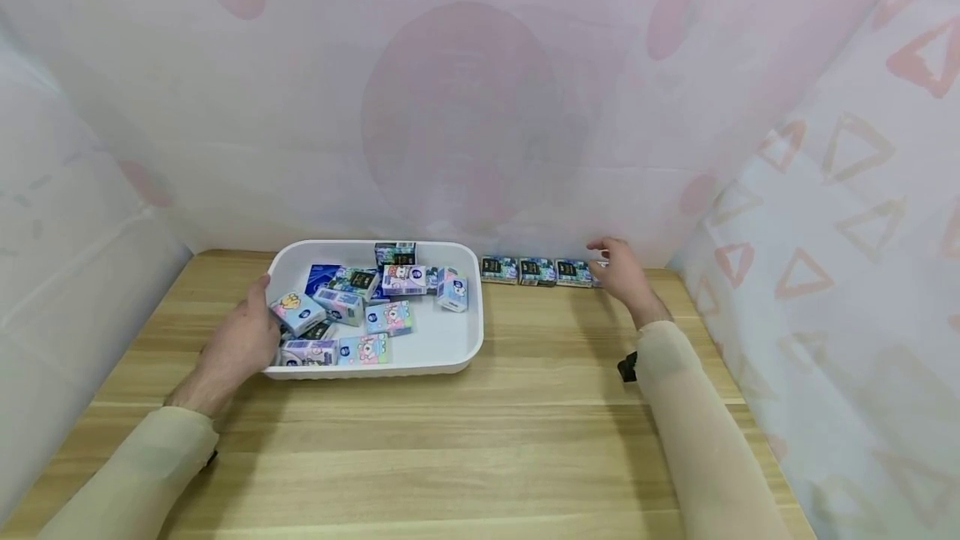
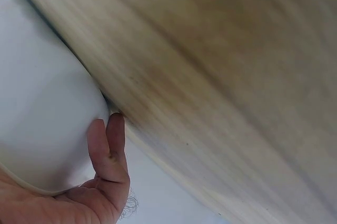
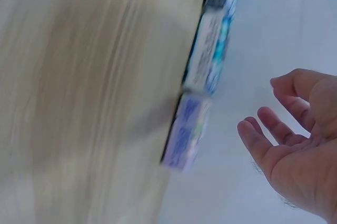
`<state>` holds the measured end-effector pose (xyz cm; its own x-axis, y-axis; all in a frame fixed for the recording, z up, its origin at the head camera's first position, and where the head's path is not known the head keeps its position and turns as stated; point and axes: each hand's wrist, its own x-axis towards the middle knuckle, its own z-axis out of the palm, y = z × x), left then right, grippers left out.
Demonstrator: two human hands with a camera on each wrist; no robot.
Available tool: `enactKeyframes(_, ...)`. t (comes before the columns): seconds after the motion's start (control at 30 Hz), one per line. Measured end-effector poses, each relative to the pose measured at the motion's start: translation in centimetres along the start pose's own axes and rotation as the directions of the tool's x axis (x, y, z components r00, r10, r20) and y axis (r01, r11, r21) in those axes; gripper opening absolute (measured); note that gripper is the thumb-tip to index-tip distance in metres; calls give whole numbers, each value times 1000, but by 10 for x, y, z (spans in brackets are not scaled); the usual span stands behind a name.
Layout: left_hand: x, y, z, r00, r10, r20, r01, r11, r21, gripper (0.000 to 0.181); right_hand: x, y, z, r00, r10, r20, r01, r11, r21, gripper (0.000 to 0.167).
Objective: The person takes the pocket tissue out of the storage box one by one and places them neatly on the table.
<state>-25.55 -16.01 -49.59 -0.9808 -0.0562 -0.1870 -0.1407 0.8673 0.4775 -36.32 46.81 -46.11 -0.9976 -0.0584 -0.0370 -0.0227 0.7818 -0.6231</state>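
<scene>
A white plastic tub (image 1: 442, 348) sits on the left half of the table, holding several small tissue packs (image 1: 390, 317) in pastel, blue and dark prints. My left hand (image 1: 240, 336) grips its left side at the rim; in the left wrist view, the fingers (image 2: 115, 142) lie against the outer wall. Along the back edge runs a row of dark floral tissue packs (image 1: 537, 271), ending at the right with a lilac pack (image 3: 187, 129). Over that end hovers my right hand (image 1: 624, 277), fingers loosely bent and holding nothing. In the head view it partly covers the lilac pack.
The wooden table (image 1: 450, 448) meets a printed cloth backdrop (image 1: 461, 148) behind the tub and the row. More cloth with triangle prints (image 1: 862, 223) rises along the right side, and pale cloth stands at the left.
</scene>
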Motion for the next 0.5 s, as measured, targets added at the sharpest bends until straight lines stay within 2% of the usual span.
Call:
enactKeyframes(0.27,2,-3,2,1000,-5,0,5,1000,-3,80,-5,-39,17,997,-62,41,62,998,-2,54)
enactKeyframes(0.5,3,-2,2,1000,-17,9,17,1000,-11,81,-14,-68,31,989,-138,60,138,990,8,51)
